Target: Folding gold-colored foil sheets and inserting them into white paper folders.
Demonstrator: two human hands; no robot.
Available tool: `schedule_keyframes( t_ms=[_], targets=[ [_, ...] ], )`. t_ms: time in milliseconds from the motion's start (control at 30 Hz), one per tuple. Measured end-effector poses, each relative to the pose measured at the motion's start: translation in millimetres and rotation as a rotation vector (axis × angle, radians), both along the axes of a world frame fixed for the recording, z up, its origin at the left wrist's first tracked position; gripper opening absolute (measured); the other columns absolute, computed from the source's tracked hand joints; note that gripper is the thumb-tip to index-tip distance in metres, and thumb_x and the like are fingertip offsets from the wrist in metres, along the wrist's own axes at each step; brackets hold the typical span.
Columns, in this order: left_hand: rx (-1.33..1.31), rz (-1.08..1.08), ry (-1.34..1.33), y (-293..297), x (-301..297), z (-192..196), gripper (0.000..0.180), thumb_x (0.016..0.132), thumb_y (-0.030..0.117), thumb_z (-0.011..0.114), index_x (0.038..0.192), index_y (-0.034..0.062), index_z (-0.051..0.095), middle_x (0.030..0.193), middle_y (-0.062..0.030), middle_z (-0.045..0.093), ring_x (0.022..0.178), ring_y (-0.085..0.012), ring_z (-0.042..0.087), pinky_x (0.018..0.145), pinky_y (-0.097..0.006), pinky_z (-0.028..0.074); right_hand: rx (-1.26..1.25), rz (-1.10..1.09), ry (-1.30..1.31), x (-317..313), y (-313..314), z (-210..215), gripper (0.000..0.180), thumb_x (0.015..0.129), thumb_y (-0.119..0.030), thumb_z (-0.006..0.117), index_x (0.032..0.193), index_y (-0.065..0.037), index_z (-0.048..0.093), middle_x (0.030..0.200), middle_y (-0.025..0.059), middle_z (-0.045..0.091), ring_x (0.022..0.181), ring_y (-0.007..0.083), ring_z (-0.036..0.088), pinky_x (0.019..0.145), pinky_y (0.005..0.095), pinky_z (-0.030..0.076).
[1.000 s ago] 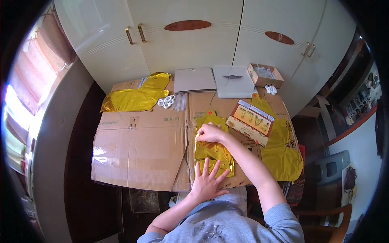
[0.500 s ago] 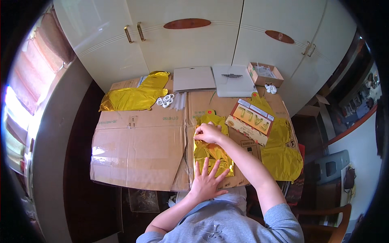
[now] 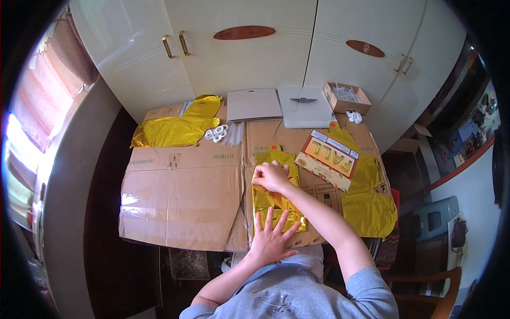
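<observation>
A flat gold foil balloon [image 3: 276, 198] lies on the flattened brown cardboard [image 3: 180, 196] in front of me. My left hand [image 3: 273, 237] presses flat on its near end with the fingers spread. My right hand [image 3: 272, 176] rests on the balloon's far part, fingers curled and pinching the foil near its left edge. My right forearm crosses over the balloon's right side and hides part of it.
More gold foil balloons lie at the far left [image 3: 178, 127] and at the right edge [image 3: 369, 196]. A printed balloon package [image 3: 328, 157] lies right of my hands. Small white rings [image 3: 217, 133], two grey flat boxes [image 3: 254, 105], an open carton [image 3: 346, 97] and cupboard doors [image 3: 244, 48] lie beyond.
Both hands stay on the gold balloon. The right hand has shifted slightly toward the left edge of the foil; the left hand has not moved.
</observation>
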State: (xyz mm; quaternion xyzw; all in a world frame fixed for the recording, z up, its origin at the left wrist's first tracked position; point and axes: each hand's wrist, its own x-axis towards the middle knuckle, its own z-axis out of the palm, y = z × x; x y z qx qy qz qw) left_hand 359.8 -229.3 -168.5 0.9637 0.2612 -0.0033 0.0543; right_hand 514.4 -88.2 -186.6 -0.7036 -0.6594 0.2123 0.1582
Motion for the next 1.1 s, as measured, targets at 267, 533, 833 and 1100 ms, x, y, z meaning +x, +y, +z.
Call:
schedule_keyframes(
  t_ms=[267, 533, 833, 1100],
  targets=[
    [0.029, 0.012, -0.06, -1, 1, -1, 0.084, 0.077, 0.079, 0.05, 0.148, 0.0379, 0.036, 0.154, -0.0147, 0.031, 0.14, -0.0516, 0.02, 0.108, -0.074, 0.011, 0.055, 0.242, -0.206, -6, -25, 21, 0.107, 0.053, -0.058, 0.087, 0.138, -0.015, 0.039, 0.13, 0.0125, 0.048, 0.125, 0.029, 0.043, 0.104, 0.0517, 0.027],
    [0.062, 0.008, -0.081, -3, 1, -6, 0.085, 0.075, 0.081, 0.049, 0.147, 0.0369, 0.039, 0.153, -0.0152, 0.033, 0.14, -0.0512, 0.022, 0.108, -0.073, 0.011, 0.089, 0.113, -0.162, -6, -12, 3, 0.093, 0.055, -0.057, 0.086, 0.131, -0.02, 0.048, 0.125, 0.0069, 0.051, 0.12, 0.0263, 0.047, 0.094, 0.0456, 0.032],
    [0.034, 0.011, -0.085, -2, 4, -6, 0.086, 0.074, 0.08, 0.052, 0.146, 0.0352, 0.04, 0.153, -0.0158, 0.033, 0.14, -0.0521, 0.022, 0.108, -0.074, 0.008, 0.134, 0.022, -0.042, 1, 26, 0, 0.052, 0.063, -0.052, 0.083, 0.094, -0.019, 0.058, 0.089, -0.0011, 0.069, 0.086, 0.0215, 0.066, 0.082, 0.0413, 0.035],
    [0.038, -0.004, -0.096, -4, 6, -4, 0.085, 0.073, 0.077, 0.057, 0.145, 0.0332, 0.043, 0.152, -0.0179, 0.033, 0.139, -0.0541, 0.021, 0.107, -0.074, 0.009, 0.444, 0.043, -0.002, 5, 18, -10, 0.033, 0.08, -0.045, 0.073, 0.095, -0.017, 0.061, 0.094, 0.0011, 0.068, 0.089, 0.0204, 0.064, 0.086, 0.0436, 0.036]
  ],
)
